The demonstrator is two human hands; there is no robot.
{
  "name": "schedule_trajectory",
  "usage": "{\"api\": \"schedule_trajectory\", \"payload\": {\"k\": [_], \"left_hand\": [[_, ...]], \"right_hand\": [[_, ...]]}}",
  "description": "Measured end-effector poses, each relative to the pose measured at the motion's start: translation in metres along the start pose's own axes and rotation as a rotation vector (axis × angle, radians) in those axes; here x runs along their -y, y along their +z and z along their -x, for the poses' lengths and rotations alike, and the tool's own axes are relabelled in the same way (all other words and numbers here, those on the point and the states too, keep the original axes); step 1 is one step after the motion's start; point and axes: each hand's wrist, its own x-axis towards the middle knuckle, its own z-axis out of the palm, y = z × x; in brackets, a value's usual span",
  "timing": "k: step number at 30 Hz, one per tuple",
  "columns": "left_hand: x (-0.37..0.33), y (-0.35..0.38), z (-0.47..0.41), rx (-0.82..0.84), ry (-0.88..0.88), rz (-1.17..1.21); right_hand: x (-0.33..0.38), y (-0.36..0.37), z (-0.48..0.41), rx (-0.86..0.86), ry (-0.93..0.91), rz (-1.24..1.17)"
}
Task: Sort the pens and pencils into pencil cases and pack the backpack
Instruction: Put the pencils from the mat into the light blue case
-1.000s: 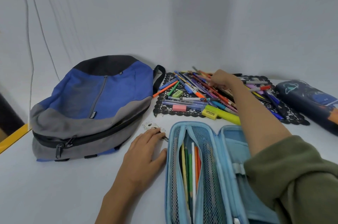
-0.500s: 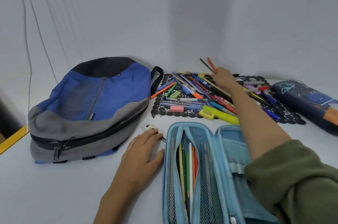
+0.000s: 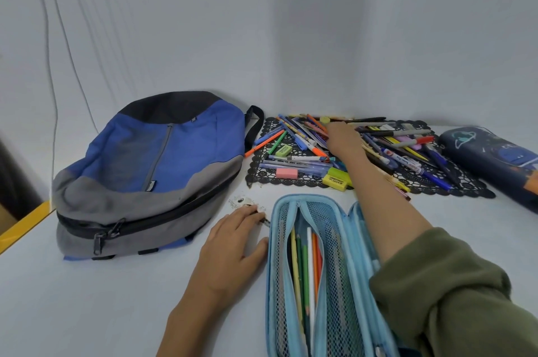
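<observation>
A pile of pens and pencils [image 3: 396,150] lies on a black lace mat [image 3: 465,190] at the back of the white table. My right hand [image 3: 342,136] reaches into the far side of the pile, fingers curled round an orange pencil [image 3: 315,121] and a second thin one. In front of me a light blue pencil case [image 3: 279,269] lies open, with several coloured pencils [image 3: 307,263] in its mesh pocket. My left hand [image 3: 233,249] rests flat on the table beside it. A blue and grey backpack [image 3: 151,170] lies zipped at the left. A dark printed pencil case [image 3: 492,158] lies at the right.
A yellow highlighter [image 3: 337,179], a pink eraser [image 3: 286,173] and a green eraser [image 3: 283,150] sit on the mat's near left part. A small printed tag [image 3: 243,201] lies by my left fingertips. The table's yellow left edge [image 3: 26,222] drops off beside the backpack.
My right hand lifted two pencils out of the pile half a second ago and has now come back down onto the far side of the pile. The left hand stayed put.
</observation>
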Motion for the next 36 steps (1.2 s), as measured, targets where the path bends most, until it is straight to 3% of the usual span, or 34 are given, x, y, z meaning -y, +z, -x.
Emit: {"api": "schedule_trajectory", "payload": {"k": [4,9,13,19,29,36], "left_hand": [[-0.001,-0.001,0.0,-0.004,0.002,0.005],[-0.001,-0.001,0.0,-0.006,0.007,-0.007],[0.001,0.0,-0.001,-0.007,0.016,-0.019],[-0.001,-0.001,-0.001,-0.021,0.028,-0.014],[-0.001,-0.001,-0.001,-0.014,0.018,-0.019],[-0.002,-0.002,-0.002,-0.019,0.036,-0.018]], "right_hand": [[0.0,-0.004,-0.001,0.024,0.038,-0.025],[-0.019,-0.019,-0.006,-0.09,0.1,-0.116],[-0.037,-0.029,-0.014,-0.028,0.111,-0.279],[-0.036,-0.033,-0.009,0.041,0.094,-0.319],[0.0,-0.014,0.012,-0.015,0.08,0.159],[0.006,-0.011,0.018,0.001,0.094,0.173]]}}
